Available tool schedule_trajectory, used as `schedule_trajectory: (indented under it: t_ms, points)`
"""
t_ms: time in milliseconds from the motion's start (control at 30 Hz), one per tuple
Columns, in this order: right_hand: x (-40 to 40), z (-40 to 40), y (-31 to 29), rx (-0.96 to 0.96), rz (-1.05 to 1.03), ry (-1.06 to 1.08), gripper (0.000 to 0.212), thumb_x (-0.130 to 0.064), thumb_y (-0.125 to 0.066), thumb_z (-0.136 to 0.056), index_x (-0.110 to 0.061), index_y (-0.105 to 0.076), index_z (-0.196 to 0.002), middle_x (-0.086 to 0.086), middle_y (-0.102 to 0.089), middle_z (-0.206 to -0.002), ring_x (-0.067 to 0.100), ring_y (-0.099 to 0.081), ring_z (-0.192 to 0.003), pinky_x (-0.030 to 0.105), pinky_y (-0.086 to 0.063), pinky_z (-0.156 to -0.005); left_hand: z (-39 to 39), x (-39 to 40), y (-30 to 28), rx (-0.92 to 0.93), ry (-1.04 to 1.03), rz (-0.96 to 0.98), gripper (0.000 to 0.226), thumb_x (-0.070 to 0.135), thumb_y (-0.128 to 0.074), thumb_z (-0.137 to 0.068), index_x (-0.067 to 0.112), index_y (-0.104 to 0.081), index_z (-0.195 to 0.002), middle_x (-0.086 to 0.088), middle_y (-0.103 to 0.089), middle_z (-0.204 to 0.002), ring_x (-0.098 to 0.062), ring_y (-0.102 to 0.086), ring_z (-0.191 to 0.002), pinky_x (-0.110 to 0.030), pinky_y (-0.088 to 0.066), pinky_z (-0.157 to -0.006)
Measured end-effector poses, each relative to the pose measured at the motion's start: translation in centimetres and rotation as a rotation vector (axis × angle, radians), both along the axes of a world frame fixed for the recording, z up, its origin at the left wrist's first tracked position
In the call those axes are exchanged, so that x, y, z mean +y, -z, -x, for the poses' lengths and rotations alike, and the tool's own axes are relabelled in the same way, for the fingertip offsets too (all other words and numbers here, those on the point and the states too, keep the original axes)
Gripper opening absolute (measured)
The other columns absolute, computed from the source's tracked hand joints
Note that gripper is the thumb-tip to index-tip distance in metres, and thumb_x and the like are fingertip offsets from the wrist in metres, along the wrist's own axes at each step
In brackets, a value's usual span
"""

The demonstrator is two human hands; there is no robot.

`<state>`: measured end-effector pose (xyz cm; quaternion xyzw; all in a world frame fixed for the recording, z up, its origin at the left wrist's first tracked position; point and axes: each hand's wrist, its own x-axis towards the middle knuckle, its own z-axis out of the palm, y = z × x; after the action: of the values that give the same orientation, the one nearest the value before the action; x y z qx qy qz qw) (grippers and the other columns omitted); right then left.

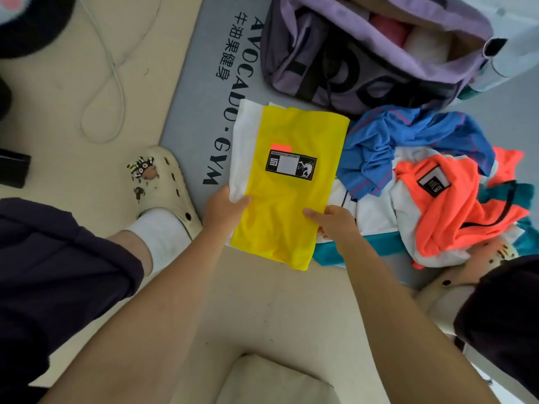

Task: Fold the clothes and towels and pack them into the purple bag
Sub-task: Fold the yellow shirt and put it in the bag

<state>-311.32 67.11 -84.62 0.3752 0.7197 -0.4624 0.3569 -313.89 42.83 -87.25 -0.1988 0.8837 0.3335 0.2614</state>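
Where garments lie, grey gym mat (189, 118).

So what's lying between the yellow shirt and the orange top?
In the head view, a crumpled blue garment and white fabric lie between the yellow shirt and the orange top.

The open purple fabric bag (364, 53) is cut off by the top edge, its pink and white contents blurred. The small print on the yellow folded garment's black rectangular label (291, 165) is unreadable. The right hand's fingers (322, 231) curl under the cloth, hidden.
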Motion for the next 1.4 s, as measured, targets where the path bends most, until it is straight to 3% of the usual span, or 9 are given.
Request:
schedule_trajectory:
  t_ms: [167,433,567,767,933,1033,1100,1267,1400]
  points:
    - [0.9,-0.6,-0.2,0.125,0.027,0.179,0.036,-0.043,-0.065,-0.089,-0.013,-0.057,-0.107,0.01,-0.063,-0.112,0.029,-0.061,-0.103,0.047,-0.052,-0.093,0.3,0.1,0.3,-0.163,0.08,-0.005,0.034,0.049,-0.067,-0.085,0.016,-0.058,-0.09,-0.003,-0.06,-0.082,-0.022,-0.058,-0.076,-0.032,-0.042,-0.06]
    - [3.2,-1.7,0.0,0.15,0.012,0.148,0.036,-0.054,-0.057,-0.09,-0.021,-0.059,-0.105,0.001,-0.062,-0.104,0.016,-0.057,-0.086,0.035,-0.043,-0.078,0.2,2.1,-0.9,-0.208,0.149,0.08,0.039,0.051,-0.067,-0.084,0.021,-0.046,-0.073,0.002,-0.05,-0.07,-0.012,-0.048,-0.061,-0.029,-0.031,-0.051]
    - [4.9,-2.2,0.7,0.198,-0.06,0.118,0.05,-0.051,-0.055,-0.092,-0.014,-0.059,-0.125,-0.001,-0.057,-0.108,0.02,-0.053,-0.098,0.034,-0.04,-0.083,1.1,4.9,-2.8,0.161,0.126,0.217,0.037,0.043,-0.071,-0.084,0.017,-0.048,-0.095,0.001,-0.049,-0.094,-0.018,-0.054,-0.08,-0.032,-0.04,-0.059]
    - [7.6,-2.6,0.9,0.2,0.033,-0.094,0.028,-0.031,-0.066,-0.091,-0.018,-0.061,-0.115,0.001,-0.06,-0.105,0.021,-0.055,-0.098,0.025,-0.042,-0.07,3.3,16.0,-4.3,0.557,1.069,0.179,0.033,0.015,-0.054,-0.092,0.02,-0.056,-0.125,-0.002,-0.053,-0.129,-0.025,-0.045,-0.124,-0.04,-0.035,-0.101]
    - [11.3,-1.8,0.9,0.069,-0.069,-0.423,0.05,-0.038,-0.07,-0.087,-0.015,-0.058,-0.13,0.001,-0.057,-0.121,0.015,-0.049,-0.11,0.022,-0.032,-0.079,4.8,21.2,-4.0,0.332,1.773,0.392,0.027,0.017,-0.051,-0.092,0.025,-0.059,-0.116,0.0,-0.063,-0.112,-0.023,-0.054,-0.114,-0.046,-0.019,-0.115]
    - [13.8,-0.8,0.7,0.045,-0.137,-0.485,0.056,-0.049,-0.071,-0.082,-0.012,-0.062,-0.123,0.007,-0.06,-0.119,0.023,-0.053,-0.116,0.027,-0.035,-0.08,6.5,21.9,-3.7,0.162,1.678,0.418,0.025,0.04,-0.049,-0.094,0.022,-0.051,-0.076,-0.001,-0.065,-0.094,-0.022,-0.052,-0.079,-0.034,-0.035,-0.079]
    - [15.1,-0.2,0.5,0.109,-0.185,-0.426,0.046,-0.048,-0.075,-0.078,-0.012,-0.068,-0.107,0.004,-0.063,-0.101,0.022,-0.058,-0.099,0.032,-0.038,-0.072,7.8,21.5,-3.4,0.018,1.551,0.418,0.043,0.061,-0.052,-0.089,0.019,-0.055,-0.081,0.002,-0.056,-0.081,-0.019,-0.047,-0.073,-0.03,-0.033,-0.061]
    - [16.8,0.1,0.9,0.236,-0.333,-0.389,0.039,-0.028,-0.078,-0.079,-0.007,-0.07,-0.111,0.012,-0.067,-0.109,0.032,-0.06,-0.1,0.031,-0.042,-0.077,10.0,16.8,-2.3,-0.193,1.279,0.308,0.048,0.071,-0.062,-0.077,0.023,-0.058,-0.082,0.0,-0.055,-0.086,-0.023,-0.057,-0.086,-0.031,-0.04,-0.064]
    - [15.7,-0.9,1.2,0.417,-0.414,-0.197,0.028,-0.023,-0.073,-0.085,0.002,-0.064,-0.078,0.02,-0.061,-0.08,0.037,-0.059,-0.083,0.034,-0.028,-0.063,9.9,11.8,-2.2,-0.091,1.054,0.236,0.046,0.061,-0.077,-0.067,0.024,-0.059,-0.088,0.003,-0.058,-0.087,-0.021,-0.056,-0.084,-0.032,-0.043,-0.064]
